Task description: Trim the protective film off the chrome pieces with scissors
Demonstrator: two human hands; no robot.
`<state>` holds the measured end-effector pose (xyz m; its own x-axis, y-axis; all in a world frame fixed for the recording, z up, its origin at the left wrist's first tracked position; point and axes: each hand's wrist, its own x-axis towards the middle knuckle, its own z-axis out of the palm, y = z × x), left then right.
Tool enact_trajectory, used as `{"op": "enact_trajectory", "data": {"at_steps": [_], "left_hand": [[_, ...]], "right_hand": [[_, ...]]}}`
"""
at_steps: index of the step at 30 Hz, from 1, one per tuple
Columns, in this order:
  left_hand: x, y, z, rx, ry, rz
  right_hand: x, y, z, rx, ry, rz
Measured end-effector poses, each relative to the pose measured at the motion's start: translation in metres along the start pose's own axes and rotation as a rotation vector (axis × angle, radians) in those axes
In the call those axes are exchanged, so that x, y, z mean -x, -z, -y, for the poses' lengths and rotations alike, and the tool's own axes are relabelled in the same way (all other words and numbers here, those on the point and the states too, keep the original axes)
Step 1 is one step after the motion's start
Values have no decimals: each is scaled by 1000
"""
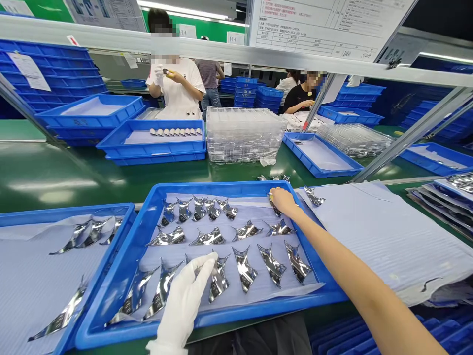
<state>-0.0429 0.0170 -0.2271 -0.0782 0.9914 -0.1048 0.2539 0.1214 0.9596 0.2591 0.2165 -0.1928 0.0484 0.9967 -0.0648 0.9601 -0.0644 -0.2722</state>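
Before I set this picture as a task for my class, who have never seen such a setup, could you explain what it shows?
There is no robot here: a person works with two hands. The single picture comes from a camera on that person's head, looking forward and down.

In front lies a blue tray, lined with a pale sheet and bearing shiny, curved pieces in three rough rows. The bare right hand has its fingers at one piece in the far right corner; how firmly it is held is hard to tell. The white-gloved left hand is at the near row, partly hiding pieces, so its hold is unclear.

A second tray stands to the left, and other people work across the bench.
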Motion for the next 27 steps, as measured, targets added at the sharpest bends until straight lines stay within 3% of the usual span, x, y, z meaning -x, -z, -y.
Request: {"op": "enact_trajectory", "data": {"at_steps": [3, 7, 9, 12, 14, 17, 22, 24, 27], "left_hand": [[0, 6, -7, 79, 10, -15], [0, -2, -18, 218, 16, 84], [1, -12, -26, 302, 63, 185], [4, -28, -36, 455, 90, 309], [7, -32, -40, 491, 83, 267], [11, -31, -38, 461, 86, 87], [15, -23, -30, 405, 68, -34], [17, -21, -27, 416, 44, -44], [18, -16, -24, 394, -5, -98]], "right_hand": [[25, 9, 6, -113, 120, -32], [89, 7, 31, -352, 304, -10], [126, -1, 45, -766, 466, 40], [168, -17, 63, -1039, 590, 77], [186, -26, 69, -1058, 600, 15], [202, -39, 72, -992, 581, -158], [217, -54, 74, -828, 780, -232], [219, -57, 76, -858, 796, -220], [220, -54, 78, -1031, 674, -44]]}}
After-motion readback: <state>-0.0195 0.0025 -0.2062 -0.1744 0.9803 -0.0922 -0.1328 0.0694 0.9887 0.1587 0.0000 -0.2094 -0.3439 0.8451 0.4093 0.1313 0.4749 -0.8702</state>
